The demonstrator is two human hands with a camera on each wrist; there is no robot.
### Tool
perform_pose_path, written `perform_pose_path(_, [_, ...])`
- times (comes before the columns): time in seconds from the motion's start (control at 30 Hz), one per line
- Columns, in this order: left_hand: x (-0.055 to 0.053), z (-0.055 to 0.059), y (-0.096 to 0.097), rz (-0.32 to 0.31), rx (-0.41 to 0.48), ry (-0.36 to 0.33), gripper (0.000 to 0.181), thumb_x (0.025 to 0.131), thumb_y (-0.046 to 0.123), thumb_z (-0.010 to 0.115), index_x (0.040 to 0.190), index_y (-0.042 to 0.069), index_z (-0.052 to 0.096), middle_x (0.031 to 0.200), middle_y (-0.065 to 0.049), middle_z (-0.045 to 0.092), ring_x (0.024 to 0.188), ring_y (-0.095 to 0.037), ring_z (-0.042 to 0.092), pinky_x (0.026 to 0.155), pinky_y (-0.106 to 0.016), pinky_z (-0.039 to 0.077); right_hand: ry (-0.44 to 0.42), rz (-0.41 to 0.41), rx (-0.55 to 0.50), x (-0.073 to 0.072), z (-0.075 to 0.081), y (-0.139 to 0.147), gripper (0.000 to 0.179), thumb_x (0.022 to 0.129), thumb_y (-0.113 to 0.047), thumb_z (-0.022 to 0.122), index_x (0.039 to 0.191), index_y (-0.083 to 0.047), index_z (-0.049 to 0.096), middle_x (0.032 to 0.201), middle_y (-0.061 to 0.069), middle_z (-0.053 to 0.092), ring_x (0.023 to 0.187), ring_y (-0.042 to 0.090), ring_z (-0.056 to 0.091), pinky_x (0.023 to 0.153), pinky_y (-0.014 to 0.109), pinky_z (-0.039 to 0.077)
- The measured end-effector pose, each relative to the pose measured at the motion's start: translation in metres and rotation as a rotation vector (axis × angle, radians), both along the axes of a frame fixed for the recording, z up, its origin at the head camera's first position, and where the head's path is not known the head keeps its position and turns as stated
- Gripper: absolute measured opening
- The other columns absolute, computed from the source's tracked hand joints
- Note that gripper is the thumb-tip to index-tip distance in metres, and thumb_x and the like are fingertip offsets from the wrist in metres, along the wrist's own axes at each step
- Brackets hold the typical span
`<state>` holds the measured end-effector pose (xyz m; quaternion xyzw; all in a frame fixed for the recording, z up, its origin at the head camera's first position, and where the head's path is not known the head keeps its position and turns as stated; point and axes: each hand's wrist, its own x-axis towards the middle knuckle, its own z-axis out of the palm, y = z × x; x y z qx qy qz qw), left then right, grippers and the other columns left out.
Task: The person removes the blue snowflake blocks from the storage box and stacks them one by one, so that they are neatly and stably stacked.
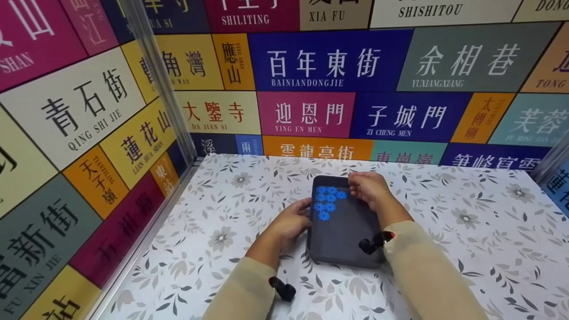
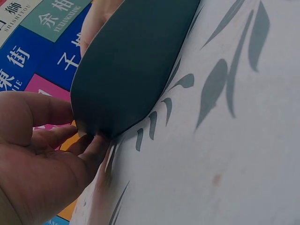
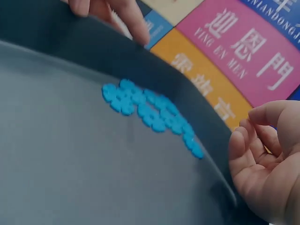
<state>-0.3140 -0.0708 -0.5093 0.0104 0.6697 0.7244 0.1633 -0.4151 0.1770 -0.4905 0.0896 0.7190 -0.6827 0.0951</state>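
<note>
A dark grey rectangular tray (image 1: 342, 242) with raised walls lies on the table. Several blue flower-shaped pieces (image 1: 325, 207) lie flat in its far left part, grouped along the wall. My left hand (image 1: 289, 222) grips the tray's left wall; in the left wrist view its fingertips (image 2: 97, 143) touch the wall's lower edge. Over the far right corner is my right hand (image 1: 370, 189). Its fingers (image 3: 239, 140) are curled, with thumb and index tip close together, in the right wrist view. Nothing shows between them. Part of the tray's right side is hidden by the right hand and sleeve.
The table (image 1: 191, 249) wears a white cover printed with grey flowers and leaves. Panels with colourful street-name signs (image 1: 306, 113) stand behind it and on the left (image 1: 89, 106). A metal corner post (image 1: 166, 80) rises at the back left.
</note>
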Motion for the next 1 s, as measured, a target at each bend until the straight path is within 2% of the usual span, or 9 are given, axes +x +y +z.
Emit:
perform_pose_path(0.1, [0.0, 0.0, 0.001, -0.007, -0.007, 0.001, 0.086, 0.081, -0.017, 0.057, 0.163, 0.003, 0.041, 0.163, -0.023, 0.051, 0.148, -0.035, 0.054, 0.125, -0.046, 0.044, 0.042, 0.002, 0.13, 0.001, -0.005, 0.0, 0.04, 0.103, -0.02, 0.066, 0.137, 0.001, 0.067, 0.096, -0.002, 0.071, 0.083, 0.011, 0.066, 0.075, 0.023, 0.061])
perform_pose_path(0.2, [0.0, 0.0, 0.003, -0.007, 0.01, 0.006, 0.086, 0.08, -0.017, 0.057, 0.163, 0.002, 0.04, 0.163, -0.024, 0.05, 0.149, -0.036, 0.053, 0.126, -0.047, 0.044, 0.105, 0.025, 0.271, 0.004, -0.01, -0.003, 0.036, 0.101, -0.022, 0.068, 0.131, -0.001, 0.072, 0.104, 0.003, 0.075, 0.089, 0.015, 0.069, 0.076, 0.023, 0.061])
perform_pose_path(0.33, [-0.001, 0.001, 0.004, -0.005, 0.006, 0.01, 0.087, 0.081, -0.018, 0.057, 0.163, 0.002, 0.04, 0.163, -0.024, 0.05, 0.149, -0.036, 0.053, 0.126, -0.048, 0.043, 0.158, 0.051, 0.383, 0.005, -0.016, -0.006, 0.032, 0.1, -0.021, 0.07, 0.125, -0.001, 0.074, 0.118, 0.012, 0.075, 0.092, 0.019, 0.068, 0.076, 0.022, 0.058])
perform_pose_path(0.5, [-0.001, 0.002, 0.004, -0.01, -0.019, 0.009, 0.087, 0.081, -0.017, 0.057, 0.164, 0.003, 0.04, 0.165, -0.023, 0.048, 0.151, -0.035, 0.051, 0.126, -0.047, 0.043, 0.172, 0.079, 0.462, 0.005, -0.02, -0.005, 0.034, 0.098, -0.022, 0.073, 0.126, -0.002, 0.075, 0.128, 0.018, 0.073, 0.091, 0.018, 0.067, 0.079, 0.025, 0.057])
perform_pose_path(0.63, [0.0, 0.002, 0.004, -0.009, -0.027, 0.009, 0.087, 0.081, -0.017, 0.057, 0.164, 0.004, 0.04, 0.165, -0.023, 0.048, 0.152, -0.034, 0.05, 0.126, -0.047, 0.043, 0.174, 0.107, 0.535, 0.004, -0.023, -0.003, 0.036, 0.095, -0.022, 0.075, 0.127, -0.005, 0.076, 0.13, 0.019, 0.073, 0.099, 0.024, 0.069, 0.087, 0.034, 0.058])
perform_pose_path(0.77, [-0.001, -0.001, 0.005, -0.012, 0.008, 0.013, 0.088, 0.08, -0.018, 0.055, 0.164, 0.002, 0.038, 0.165, -0.025, 0.047, 0.152, -0.036, 0.05, 0.125, -0.047, 0.044, 0.192, 0.138, 0.599, 0.003, -0.025, -0.001, 0.041, 0.091, -0.021, 0.078, 0.129, -0.006, 0.075, 0.129, 0.019, 0.074, 0.11, 0.031, 0.069, 0.096, 0.042, 0.057])
perform_pose_path(1.0, [-0.001, -0.001, 0.005, 0.007, 0.044, -0.003, 0.089, 0.079, -0.02, 0.055, 0.164, 0.001, 0.038, 0.165, -0.025, 0.047, 0.153, -0.037, 0.049, 0.126, -0.048, 0.043, 0.196, 0.174, 0.63, 0.003, -0.024, -0.004, 0.044, 0.088, -0.018, 0.081, 0.13, -0.006, 0.075, 0.129, 0.018, 0.074, 0.111, 0.031, 0.07, 0.097, 0.046, 0.059])
